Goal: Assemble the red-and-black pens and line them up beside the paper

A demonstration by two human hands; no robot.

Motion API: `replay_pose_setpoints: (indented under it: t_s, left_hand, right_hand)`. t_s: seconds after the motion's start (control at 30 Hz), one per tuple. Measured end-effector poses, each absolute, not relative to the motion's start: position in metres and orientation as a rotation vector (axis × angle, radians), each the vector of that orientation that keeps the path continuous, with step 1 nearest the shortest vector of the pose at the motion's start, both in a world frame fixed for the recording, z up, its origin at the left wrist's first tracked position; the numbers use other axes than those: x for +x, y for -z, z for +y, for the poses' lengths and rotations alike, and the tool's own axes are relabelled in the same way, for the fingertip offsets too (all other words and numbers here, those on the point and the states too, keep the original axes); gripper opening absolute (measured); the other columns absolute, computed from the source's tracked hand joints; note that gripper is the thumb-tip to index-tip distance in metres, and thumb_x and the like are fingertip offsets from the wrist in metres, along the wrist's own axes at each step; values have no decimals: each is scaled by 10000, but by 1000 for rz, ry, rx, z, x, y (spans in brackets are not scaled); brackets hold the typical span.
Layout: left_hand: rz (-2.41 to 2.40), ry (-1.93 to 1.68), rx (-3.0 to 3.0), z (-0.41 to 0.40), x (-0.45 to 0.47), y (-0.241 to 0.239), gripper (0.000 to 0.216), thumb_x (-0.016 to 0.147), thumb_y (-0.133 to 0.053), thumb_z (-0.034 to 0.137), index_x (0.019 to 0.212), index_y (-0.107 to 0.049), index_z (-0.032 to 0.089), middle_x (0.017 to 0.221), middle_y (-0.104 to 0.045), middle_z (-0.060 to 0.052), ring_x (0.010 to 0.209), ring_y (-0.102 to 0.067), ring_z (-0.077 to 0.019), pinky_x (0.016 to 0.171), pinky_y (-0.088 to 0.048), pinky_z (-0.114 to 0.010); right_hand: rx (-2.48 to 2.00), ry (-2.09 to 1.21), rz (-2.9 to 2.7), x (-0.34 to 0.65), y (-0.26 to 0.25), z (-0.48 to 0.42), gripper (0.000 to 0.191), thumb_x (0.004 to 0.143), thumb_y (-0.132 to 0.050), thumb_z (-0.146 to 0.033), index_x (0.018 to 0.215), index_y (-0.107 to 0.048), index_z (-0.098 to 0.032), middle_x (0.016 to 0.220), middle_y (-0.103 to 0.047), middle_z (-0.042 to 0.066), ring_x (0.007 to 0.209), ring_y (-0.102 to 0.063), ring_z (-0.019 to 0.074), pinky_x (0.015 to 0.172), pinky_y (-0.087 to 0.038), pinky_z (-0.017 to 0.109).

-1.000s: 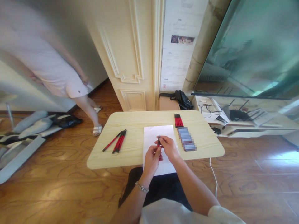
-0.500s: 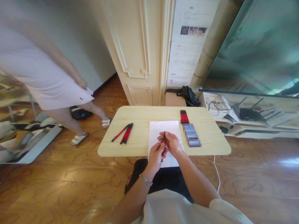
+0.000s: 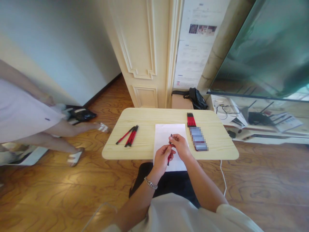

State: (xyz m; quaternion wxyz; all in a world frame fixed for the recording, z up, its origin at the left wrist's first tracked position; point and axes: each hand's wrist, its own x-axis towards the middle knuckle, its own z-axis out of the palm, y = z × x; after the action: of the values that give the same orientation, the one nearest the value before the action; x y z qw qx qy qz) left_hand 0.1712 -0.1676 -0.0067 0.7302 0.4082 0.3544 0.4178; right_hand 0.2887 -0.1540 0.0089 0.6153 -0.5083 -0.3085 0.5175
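Observation:
Above a white sheet of paper, both my hands are on one slim red and black pen, which stands tilted with its dark tip upward. My left hand, closed, wraps round its lower red body. Higher up, my right hand pinches it near the black top end; the fingers partly hide that end. To the left lie several loose red and black pens. On the right a row of similar pens sits side by side, just beyond a blurred-out packet or card.
The small pale table has rounded corners. At the left a person in a light dress walks by. A black bag rests behind the table, near a low cabinet with a router. A white cable hangs at the right.
My right hand has shifted slightly up and to the right along the pen, and more of the pen's red lower part shows below my left hand. The walking person has moved further left in view.

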Motion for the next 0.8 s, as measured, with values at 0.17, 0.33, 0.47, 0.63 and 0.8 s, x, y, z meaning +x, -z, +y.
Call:
replay_pose_setpoints:
  t_s: [0.17,0.33,0.47,0.63,0.8]
  left_hand:
    - [776,-925,887,-167,171,7,388,803,-616,484,968,-614,132,699,-638,-48,498,-479,-74,457,-328,-209]
    - [771,-923,896,-167,171,8,370,806,-619,471,957,-621,133,718,-640,-55,519,-493,-78,465,-332,-209]
    - [780,-933,886,-167,171,8,354,801,-630,456,949,-624,134,758,-643,-64,556,-524,-90,491,-368,-218]
    - [789,-921,925,-166,171,9,350,805,-626,449,940,-638,126,826,-647,-84,570,-530,-88,499,-380,-221]
    - [803,-928,926,-166,170,10,356,805,-624,451,963,-636,133,796,-640,-70,550,-517,-84,490,-371,-220]
  right_hand:
    - [-1135,-1293,-690,289,-11,-155,358,749,-652,-491,919,-660,-176,833,-659,58,752,-596,159,681,-486,299]
    - [-1156,-1219,-702,290,-10,-155,291,697,-727,-423,835,-643,-180,728,-619,12,672,-561,127,643,-472,270]
    - [-1135,-1291,-725,291,-9,-155,350,757,-646,-476,939,-661,-177,852,-660,64,766,-597,167,671,-491,303]
    - [-1233,-1167,-748,291,-8,-154,313,710,-708,-442,870,-653,-178,751,-629,28,694,-570,142,643,-483,287]
    - [-1193,-1270,-771,293,-9,-155,361,770,-633,-479,962,-657,-175,855,-666,68,750,-597,163,678,-483,309]
